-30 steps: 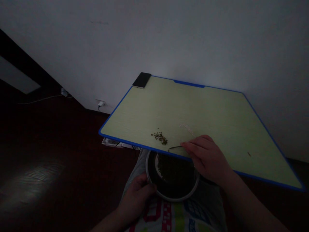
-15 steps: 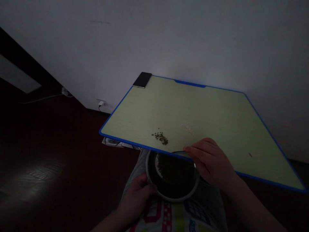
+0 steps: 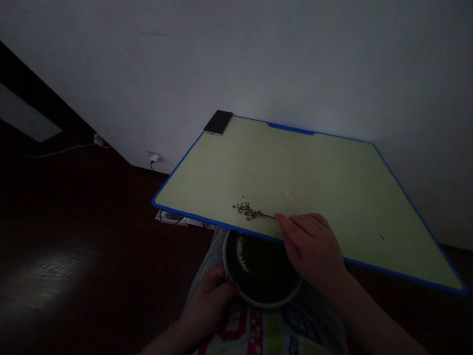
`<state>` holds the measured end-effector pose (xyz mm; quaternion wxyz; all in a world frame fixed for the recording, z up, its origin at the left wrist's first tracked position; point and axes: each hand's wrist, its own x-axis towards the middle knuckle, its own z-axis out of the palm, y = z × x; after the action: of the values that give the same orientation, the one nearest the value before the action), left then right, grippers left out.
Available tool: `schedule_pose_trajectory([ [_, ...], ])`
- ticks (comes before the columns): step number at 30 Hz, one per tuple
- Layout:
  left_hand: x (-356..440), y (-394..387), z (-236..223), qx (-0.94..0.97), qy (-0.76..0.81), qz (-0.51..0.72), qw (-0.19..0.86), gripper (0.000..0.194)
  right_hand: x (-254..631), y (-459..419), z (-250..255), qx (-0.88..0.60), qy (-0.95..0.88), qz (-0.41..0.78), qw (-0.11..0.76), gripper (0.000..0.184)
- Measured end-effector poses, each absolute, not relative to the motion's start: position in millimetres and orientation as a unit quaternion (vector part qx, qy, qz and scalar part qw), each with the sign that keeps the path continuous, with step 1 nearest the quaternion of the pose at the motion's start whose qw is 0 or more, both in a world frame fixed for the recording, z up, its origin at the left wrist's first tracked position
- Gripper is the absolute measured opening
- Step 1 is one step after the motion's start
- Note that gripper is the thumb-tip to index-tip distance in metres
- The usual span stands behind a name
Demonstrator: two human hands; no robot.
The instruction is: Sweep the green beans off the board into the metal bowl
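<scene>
My left hand (image 3: 212,296) grips the near left rim of a round bowl (image 3: 271,305) on my lap. The bowl has a pale rim and holds a mass of dark green grains (image 3: 258,259); the table edge hides its far side. Over the front edge of the table, my right hand (image 3: 312,246) pinches a thin dark tool (image 3: 268,216), its exact kind unclear in the dim light. The tool's tip touches a small scatter of greenish-brown grains (image 3: 247,211) on the tabletop.
The pale green table (image 3: 306,162) has a blue rim and stands against a wall. A black phone (image 3: 219,122) lies at its far left corner. A small dark sliver (image 3: 382,237) is at the right. A plug (image 3: 154,158) sits in the wall socket.
My right hand has moved left and slightly up with the tool, from the table edge above the bowl to the grains on the tabletop. My left hand and the bowl have stayed in place.
</scene>
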<state>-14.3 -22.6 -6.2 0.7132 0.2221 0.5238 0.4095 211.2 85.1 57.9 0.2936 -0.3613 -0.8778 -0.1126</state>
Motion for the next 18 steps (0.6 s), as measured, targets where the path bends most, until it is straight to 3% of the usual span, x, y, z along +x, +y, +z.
schedule_pose_trajectory([
  [8, -17, -19, 0, 0.214, 0.504, 0.411, 0.729, 0.011, 234, 92, 61, -0.416, -0.847, -0.145, 0.299, 0.024],
  [18, -12, -16, 10, 0.203, 0.525, 0.397, 0.725, 0.01, 224, 90, 64, -0.403, -0.858, -0.104, 0.299, 0.027],
])
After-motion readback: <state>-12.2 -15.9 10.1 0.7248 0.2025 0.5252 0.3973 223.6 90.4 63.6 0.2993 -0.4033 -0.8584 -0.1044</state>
